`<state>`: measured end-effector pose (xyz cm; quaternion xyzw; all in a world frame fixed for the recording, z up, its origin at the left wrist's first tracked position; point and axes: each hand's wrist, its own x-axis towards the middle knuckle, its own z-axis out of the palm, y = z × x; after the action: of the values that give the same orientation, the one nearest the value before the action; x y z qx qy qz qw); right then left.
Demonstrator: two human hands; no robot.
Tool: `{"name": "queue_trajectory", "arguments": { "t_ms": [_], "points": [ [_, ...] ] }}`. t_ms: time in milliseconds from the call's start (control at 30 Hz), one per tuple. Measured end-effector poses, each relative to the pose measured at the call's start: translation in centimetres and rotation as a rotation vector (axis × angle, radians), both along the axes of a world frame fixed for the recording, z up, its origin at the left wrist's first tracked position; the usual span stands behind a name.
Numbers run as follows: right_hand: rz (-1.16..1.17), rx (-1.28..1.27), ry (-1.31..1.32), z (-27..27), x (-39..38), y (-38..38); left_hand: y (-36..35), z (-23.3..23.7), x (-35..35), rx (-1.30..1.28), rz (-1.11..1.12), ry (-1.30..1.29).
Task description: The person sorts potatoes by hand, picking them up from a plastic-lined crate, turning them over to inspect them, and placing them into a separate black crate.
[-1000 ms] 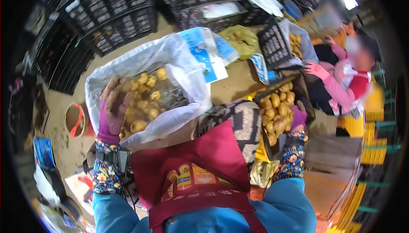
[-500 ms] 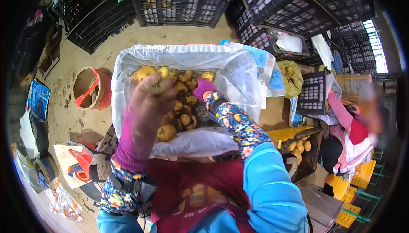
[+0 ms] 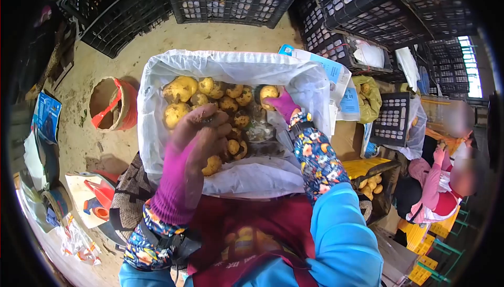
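Note:
A crate lined with white plastic (image 3: 302, 77) stands before me with several soil-marked potatoes (image 3: 180, 88) inside. My right hand (image 3: 286, 105), in a purple glove, grips one potato (image 3: 269, 93) near the crate's right side; the fingertips lie on its lower right. My left hand (image 3: 198, 132), in a soiled purple glove, hovers over the left part of the crate. Its fingers are loosely bent and a little apart, with no potato visible in them. It hides some of the potatoes beneath.
A round tub with a red band (image 3: 125, 109) stands at left. Black mesh crates (image 3: 228, 3) are stacked behind. At right are printed sheets (image 3: 341, 85), a yellow-green bag (image 3: 366, 97) and a crate of potatoes (image 3: 371, 185). Another person in pink (image 3: 428, 179) sits farther right.
My right hand has moved right and now has a potato in its grip. My left hand has moved slightly down and right, its fingers more bent. The view has shifted slightly.

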<state>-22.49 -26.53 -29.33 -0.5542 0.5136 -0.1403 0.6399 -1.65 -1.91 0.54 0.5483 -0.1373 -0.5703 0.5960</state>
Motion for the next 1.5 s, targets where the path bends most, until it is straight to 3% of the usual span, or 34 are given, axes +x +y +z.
{"name": "queue_trajectory", "arguments": {
  "t_ms": [33,133,233,333,367,433,500,600,633,733,767,867,933,1000,1033,1133,1233,1333,1367,1400,1500],
  "points": [
    [0.094,-0.158,-0.141,5.3,0.3,1.9,0.3,-1.2,-0.3,-0.001,-0.028,-0.049],
    [0.522,-1.008,0.043,17.5,0.5,6.1,0.0,-2.2,-2.1,0.113,-0.099,0.073],
    [0.642,-1.172,0.078,26.7,1.0,11.3,0.4,-2.7,-4.4,0.035,-0.219,0.185],
    [0.234,-0.514,-0.322,27.4,-0.3,14.0,0.8,-4.1,-4.6,-0.127,-0.260,0.384],
    [0.112,-0.289,-0.404,27.2,-0.9,14.0,0.9,-3.6,-4.7,-0.163,-0.287,0.339],
    [-0.089,-0.070,-0.287,28.8,-1.5,14.3,1.2,-3.6,-5.2,-0.285,-0.308,0.271],
    [-0.132,-0.267,-0.451,24.8,-1.9,15.0,1.5,-2.5,-5.3,-0.428,-0.349,0.165],
    [0.020,-0.975,-0.215,27.1,-1.2,18.5,1.5,-2.0,-5.4,-0.389,-0.299,0.302],
    [0.019,-0.988,-0.209,27.0,-1.3,18.5,1.5,-1.6,-5.4,-0.372,-0.314,0.301],
    [0.061,-0.710,0.093,29.2,-1.5,18.3,1.7,-2.8,-5.2,-0.356,-0.296,0.328],
    [-0.103,-0.867,-0.130,24.3,-1.3,16.4,1.7,-2.7,-5.1,-0.382,-0.317,0.308],
    [-0.293,-0.236,-0.298,25.7,-2.4,15.0,1.9,-1.9,-5.0,-0.421,-0.333,0.245],
    [-0.258,-0.110,-0.284,27.0,-1.8,15.1,1.8,-1.2,-5.0,-0.404,-0.275,0.205],
    [-0.264,0.069,-0.375,28.2,-0.9,16.7,1.3,-2.3,-4.8,-0.513,-0.207,-0.111],
    [-0.135,0.377,-0.515,27.8,-1.3,16.5,1.2,-2.7,-4.6,-0.561,-0.182,-0.273],
    [-0.043,0.722,-1.058,26.9,0.5,17.7,0.8,-2.7,-4.2,-0.651,-0.240,-1.005],
    [0.039,0.522,-1.020,26.2,-0.4,17.7,0.4,-3.2,-4.1,-0.701,-0.352,-0.320],
    [-0.162,0.528,-0.892,28.2,-2.9,17.8,0.9,-1.5,-4.2,-0.420,-0.149,-0.327],
    [-0.225,0.498,-0.973,28.2,-4.0,17.3,0.9,-1.8,-4.1,-0.378,-0.087,-0.297],
    [-0.298,0.421,-0.934,30.2,-6.9,17.0,1.2,-1.1,-4.3,-0.382,-0.161,-0.668],
    [-0.464,0.026,-0.976,33.4,-18.2,15.7,0.9,-3.9,-4.0,-0.323,-0.121,-0.202]
  ]
}}
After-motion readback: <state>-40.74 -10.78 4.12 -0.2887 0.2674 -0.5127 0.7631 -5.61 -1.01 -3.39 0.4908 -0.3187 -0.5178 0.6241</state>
